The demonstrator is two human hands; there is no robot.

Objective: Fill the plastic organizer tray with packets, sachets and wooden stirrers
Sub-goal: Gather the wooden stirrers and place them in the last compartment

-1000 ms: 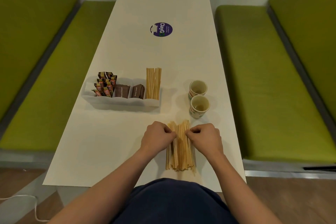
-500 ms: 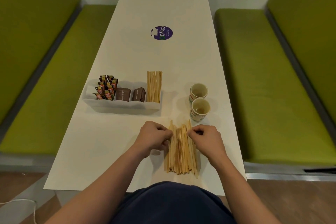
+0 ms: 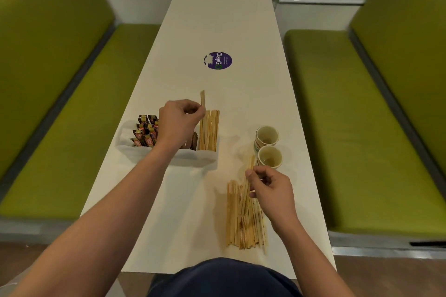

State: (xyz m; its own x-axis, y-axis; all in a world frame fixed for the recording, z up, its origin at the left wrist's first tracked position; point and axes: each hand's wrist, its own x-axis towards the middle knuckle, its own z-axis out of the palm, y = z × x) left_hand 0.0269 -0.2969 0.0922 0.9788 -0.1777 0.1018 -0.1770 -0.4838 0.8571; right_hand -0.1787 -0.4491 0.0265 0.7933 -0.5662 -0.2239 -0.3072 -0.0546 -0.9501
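- So, far left of the plastic organizer tray [image 3: 125, 149]: the end compartment is packed w/ dark upright sachets [image 3: 144, 134] – looks done to me.
- Middle compartments: brown packets [image 3: 193, 141] peek out behind my forearm; mostly hidden, so can't tell how full.
- My left hand [image 3: 179, 123] is over the tray, thumb & fingers pinched on a couple of wooden stirrers [image 3: 202, 101], held upright just above the tray's rightmost compartment.
- That compartment already holds a row of stirrers [image 3: 211, 129], lying lengthwise w/ their far ends sticking past the tray's back edge; room for more, I'd say.
- Loose pile of stirrers [image 3: 243, 222] lies on the white table [image 3: 217, 19] near me, well apart from the tray – a big batch left, prob. the bulk of what remains.
- My right hand [image 3: 270, 188] is at the pile's far end, fingers closed on one stirrer [image 3: 248, 176], tip tilted up off the heap.
- Two paper cups [image 3: 268, 146] sit just beyond that hand, touching each other; not part of the job.
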